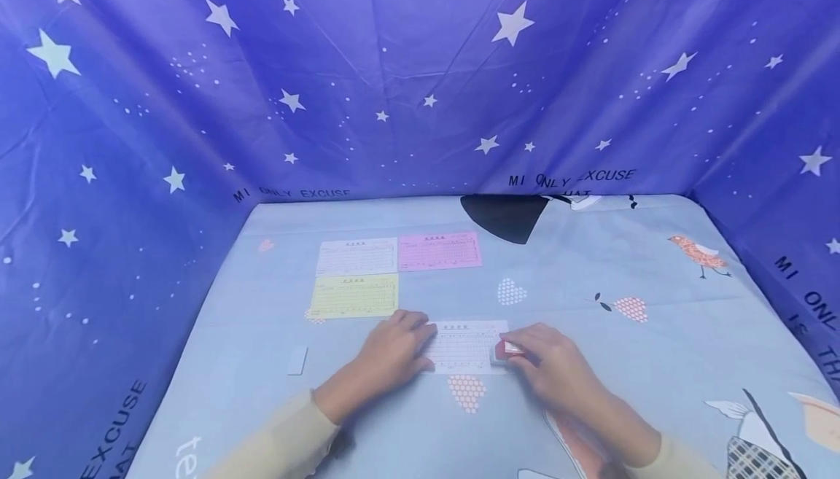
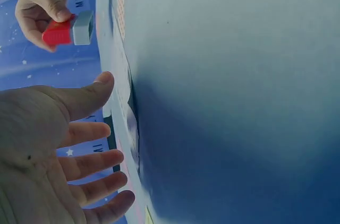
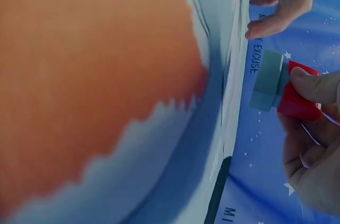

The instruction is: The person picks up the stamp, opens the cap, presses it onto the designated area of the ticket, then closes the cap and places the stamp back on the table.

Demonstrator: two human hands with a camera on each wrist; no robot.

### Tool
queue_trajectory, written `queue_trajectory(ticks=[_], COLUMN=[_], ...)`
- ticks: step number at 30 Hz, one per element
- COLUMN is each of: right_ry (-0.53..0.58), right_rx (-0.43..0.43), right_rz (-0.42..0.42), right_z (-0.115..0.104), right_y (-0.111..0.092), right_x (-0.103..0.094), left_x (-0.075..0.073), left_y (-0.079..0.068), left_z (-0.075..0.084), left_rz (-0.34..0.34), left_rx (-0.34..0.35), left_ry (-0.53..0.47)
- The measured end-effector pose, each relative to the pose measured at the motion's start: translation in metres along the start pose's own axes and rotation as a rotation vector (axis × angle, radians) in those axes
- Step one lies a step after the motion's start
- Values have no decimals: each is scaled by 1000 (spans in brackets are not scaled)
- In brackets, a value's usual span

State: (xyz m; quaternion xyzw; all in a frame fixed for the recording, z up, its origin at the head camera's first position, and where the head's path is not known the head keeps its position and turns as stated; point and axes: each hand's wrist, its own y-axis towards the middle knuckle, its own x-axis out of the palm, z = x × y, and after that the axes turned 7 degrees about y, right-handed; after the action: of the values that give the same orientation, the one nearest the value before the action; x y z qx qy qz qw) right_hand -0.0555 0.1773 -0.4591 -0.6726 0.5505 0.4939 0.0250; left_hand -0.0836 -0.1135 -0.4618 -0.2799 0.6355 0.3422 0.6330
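My right hand (image 1: 547,362) pinches a red and grey self-inking stamp (image 3: 298,94) between thumb and fingers. In the head view the stamp is over the right edge of a white printed form (image 1: 462,348). The right wrist view shows its grey end raised off the cloth. At the form's left edge lies my left hand (image 1: 395,348), fingers extended, with thumb and fingertips touching or close to the paper. The left wrist view shows that palm with nothing in it.
Beyond the left hand, three more printed forms lie flat: a white one (image 1: 357,255), a pink one (image 1: 440,251) and a yellow one (image 1: 355,297). A small pale rectangular piece (image 1: 297,360) sits at the left. Patterned light-blue cloth (image 1: 230,399) covers the table. Purple star-printed curtains (image 1: 407,63) surround it.
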Motion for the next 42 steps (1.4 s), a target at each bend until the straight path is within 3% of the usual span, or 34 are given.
queue_trajectory(ticks=[4,10,20,42], right_ry=[-7,-15,-28,-72], right_rx=[-63,-92,-73,-5], right_rz=[-33,-41,-67,-126], right_z=[1,1,-4,-1], right_y=[-1,-2,0,-1], right_x=[4,8,10,12], left_x=[1,6,8,9], left_y=[0,-2,-5,-5], left_z=[2,4,6,6], left_rz=[-16,-19,12,6], left_rx=[-2,12,13,4], left_ry=[25,59,101,95])
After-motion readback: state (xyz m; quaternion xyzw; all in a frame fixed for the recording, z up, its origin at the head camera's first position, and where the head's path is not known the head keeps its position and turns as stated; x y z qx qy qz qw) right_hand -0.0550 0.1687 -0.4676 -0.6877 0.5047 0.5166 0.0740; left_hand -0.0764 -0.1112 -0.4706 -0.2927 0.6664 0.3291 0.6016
